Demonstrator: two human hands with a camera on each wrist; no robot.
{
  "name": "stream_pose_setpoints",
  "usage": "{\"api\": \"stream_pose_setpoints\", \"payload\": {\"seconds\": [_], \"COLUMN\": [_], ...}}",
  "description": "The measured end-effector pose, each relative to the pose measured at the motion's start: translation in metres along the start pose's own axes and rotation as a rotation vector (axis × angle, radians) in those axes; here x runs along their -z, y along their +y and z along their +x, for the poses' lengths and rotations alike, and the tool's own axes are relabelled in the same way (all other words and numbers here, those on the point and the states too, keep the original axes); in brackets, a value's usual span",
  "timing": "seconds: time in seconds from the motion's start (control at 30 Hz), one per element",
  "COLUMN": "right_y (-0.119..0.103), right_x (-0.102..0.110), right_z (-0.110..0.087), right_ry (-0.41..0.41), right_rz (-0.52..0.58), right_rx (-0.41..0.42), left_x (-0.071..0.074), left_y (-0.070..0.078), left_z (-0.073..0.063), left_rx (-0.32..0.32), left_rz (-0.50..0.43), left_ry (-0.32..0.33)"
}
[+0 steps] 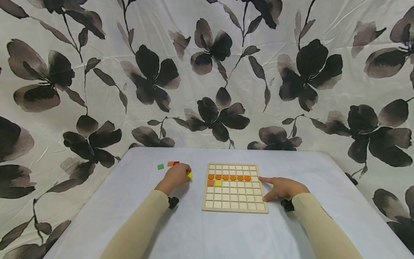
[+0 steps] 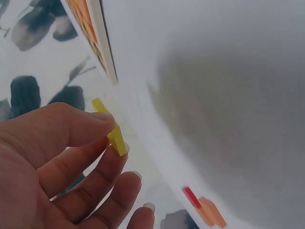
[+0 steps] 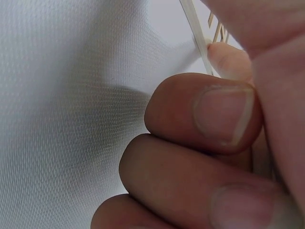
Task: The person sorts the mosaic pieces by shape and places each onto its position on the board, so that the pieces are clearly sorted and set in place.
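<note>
My left hand [image 1: 174, 177] is left of the board, pinching a small flat yellow tile [image 2: 118, 139] between thumb and fingertips. A pale wooden grid board [image 1: 235, 211] lies on the table at the centre. One of its rows holds several round orange discs [image 1: 225, 177]. Below that row, at the left, sit an orange square tile [image 1: 210, 182] and a yellow square tile [image 1: 218, 182]. With index finger and thumb spread apart, my right hand [image 1: 284, 188] touches the board's right edge; its other fingers are curled in the right wrist view.
Beyond the left hand lie a green tile [image 1: 160, 167], an orange tile [image 1: 170, 164] and a red tile [image 1: 176, 163]. A white cloth covers the table [image 1: 233, 237]. Behind it hangs a flower-patterned fabric [image 1: 207, 82].
</note>
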State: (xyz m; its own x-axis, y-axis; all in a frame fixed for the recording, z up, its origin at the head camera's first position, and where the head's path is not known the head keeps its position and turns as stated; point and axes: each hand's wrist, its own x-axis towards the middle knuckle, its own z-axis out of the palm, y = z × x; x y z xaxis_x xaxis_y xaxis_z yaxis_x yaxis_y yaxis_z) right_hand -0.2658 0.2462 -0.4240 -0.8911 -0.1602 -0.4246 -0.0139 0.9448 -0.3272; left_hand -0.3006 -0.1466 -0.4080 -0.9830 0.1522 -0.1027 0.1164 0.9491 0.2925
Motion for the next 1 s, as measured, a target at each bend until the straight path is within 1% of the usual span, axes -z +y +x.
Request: {"api": "stream_pose_setpoints", "payload": {"seconds": [0.07, 0.3, 0.4, 0.53, 0.77, 1.0], "right_y": [0.000, 0.000, 0.001, 0.001, 0.001, 0.001], "right_x": [0.000, 0.001, 0.000, 0.000, 0.000, -0.001], "right_z": [0.000, 0.000, 0.001, 0.002, 0.001, 0.001], "right_ry": [0.001, 0.001, -0.002, 0.000, -0.003, -0.002], "right_rz": [0.004, 0.006, 0.002, 0.000, 0.004, 0.009], "right_rx": [0.000, -0.002, -0.010, -0.008, -0.001, 0.007], "left_x": [-0.002, -0.006, -0.009, -0.015, -0.022, -0.026], "left_y": [0.005, 0.020, 0.026, 0.033, 0.048, 0.062], "left_z": [0.000, 0.001, 0.001, 0.001, 0.000, 0.001], "left_rx": [-0.003, -0.044, -0.050, -0.079, -0.106, -0.183], "left_rz": [-0.007, -0.027, -0.051, -0.063, -0.078, -0.071], "left_ry": [-0.004, -0.022, -0.036, -0.054, -0.081, -0.090]}}
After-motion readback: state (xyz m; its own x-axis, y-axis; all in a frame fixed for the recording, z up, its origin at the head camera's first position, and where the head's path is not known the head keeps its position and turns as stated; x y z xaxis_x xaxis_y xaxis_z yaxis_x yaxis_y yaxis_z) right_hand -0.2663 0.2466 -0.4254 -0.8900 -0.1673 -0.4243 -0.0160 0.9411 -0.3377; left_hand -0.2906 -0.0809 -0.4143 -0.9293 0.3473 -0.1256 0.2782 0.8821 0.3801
